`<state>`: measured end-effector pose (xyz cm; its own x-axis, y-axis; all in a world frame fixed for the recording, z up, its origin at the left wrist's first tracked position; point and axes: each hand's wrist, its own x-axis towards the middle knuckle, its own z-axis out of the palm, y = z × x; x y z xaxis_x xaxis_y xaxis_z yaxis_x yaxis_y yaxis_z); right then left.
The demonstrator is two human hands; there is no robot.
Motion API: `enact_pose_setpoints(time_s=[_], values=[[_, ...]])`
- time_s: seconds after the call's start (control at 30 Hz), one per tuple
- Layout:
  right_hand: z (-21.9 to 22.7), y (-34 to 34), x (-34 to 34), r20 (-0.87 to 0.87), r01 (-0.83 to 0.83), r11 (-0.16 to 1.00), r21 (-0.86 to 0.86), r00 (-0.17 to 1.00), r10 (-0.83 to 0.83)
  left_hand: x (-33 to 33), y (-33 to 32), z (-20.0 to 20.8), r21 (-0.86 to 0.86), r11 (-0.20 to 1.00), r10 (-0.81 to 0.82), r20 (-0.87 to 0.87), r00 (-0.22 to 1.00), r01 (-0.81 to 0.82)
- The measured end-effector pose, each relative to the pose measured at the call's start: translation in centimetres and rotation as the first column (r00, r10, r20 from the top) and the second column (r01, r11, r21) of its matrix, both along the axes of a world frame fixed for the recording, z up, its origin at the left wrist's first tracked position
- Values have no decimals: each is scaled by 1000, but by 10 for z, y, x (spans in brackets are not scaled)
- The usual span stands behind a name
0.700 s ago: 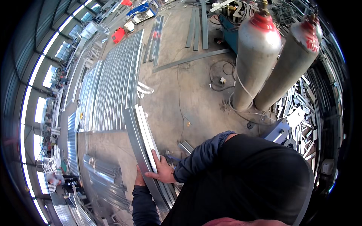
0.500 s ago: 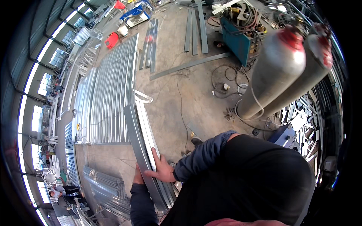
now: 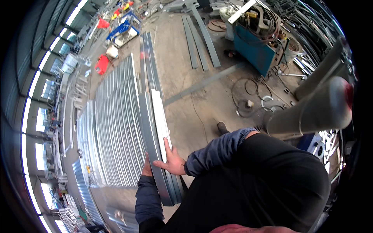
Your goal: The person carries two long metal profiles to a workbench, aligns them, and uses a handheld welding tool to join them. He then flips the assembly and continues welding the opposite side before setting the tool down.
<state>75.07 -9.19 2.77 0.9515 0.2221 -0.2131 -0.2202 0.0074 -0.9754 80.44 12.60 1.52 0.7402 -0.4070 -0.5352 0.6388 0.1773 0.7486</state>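
A small bundle of long, straight metal profiles [image 3: 149, 147], dark grey on the left with a white-looking one [image 3: 160, 124] on the right, is held in front of my body. My left hand [image 3: 147, 167] grips it from the left side, fingers mostly hidden behind the profiles. From the right, my right hand [image 3: 173, 162] clasps the same bundle, thumb laid across the top and a finger stretched along the white profile. The bundle's near end hangs by my dark clothing, and its far end reaches over the floor.
Rows of silvery tubes [image 3: 116, 128] lie on the left. Flat grey bars [image 3: 200, 42] rest on the floor ahead, near a teal machine [image 3: 254, 48] with hoses. Gas cylinders [image 3: 307, 116] stand at right, beside coiled cable [image 3: 248, 93]. A shoe [image 3: 222, 127] shows near my right arm.
My view has shifted as I move forward, with the teal machine and tube rows nearer. The bundle has moved along with both hands, which keep their hold.
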Motion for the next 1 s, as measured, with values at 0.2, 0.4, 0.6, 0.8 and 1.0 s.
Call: enact_pose_setpoints(time_s=[0.2,0.4,0.6,0.8,1.0], values=[[-13,9,229,101,64,998,-24,993,-61,243,6,-1,109,994,-23,76,997,15],[4,16,434,49,-9,1000,9,999,9,439,33,-1,95,995,9,17,1000,-10],[1,36,642,5,-26,996,80,1000,25,662,80,-16,242,970,-29,42,999,18],[4,39,854,47,135,991,-6,990,-135,898,47,2,152,977,-156,20,988,151],[20,18,1056,85,242,970,19,966,-243,1144,38,-3,127,936,-338,78,938,327]])
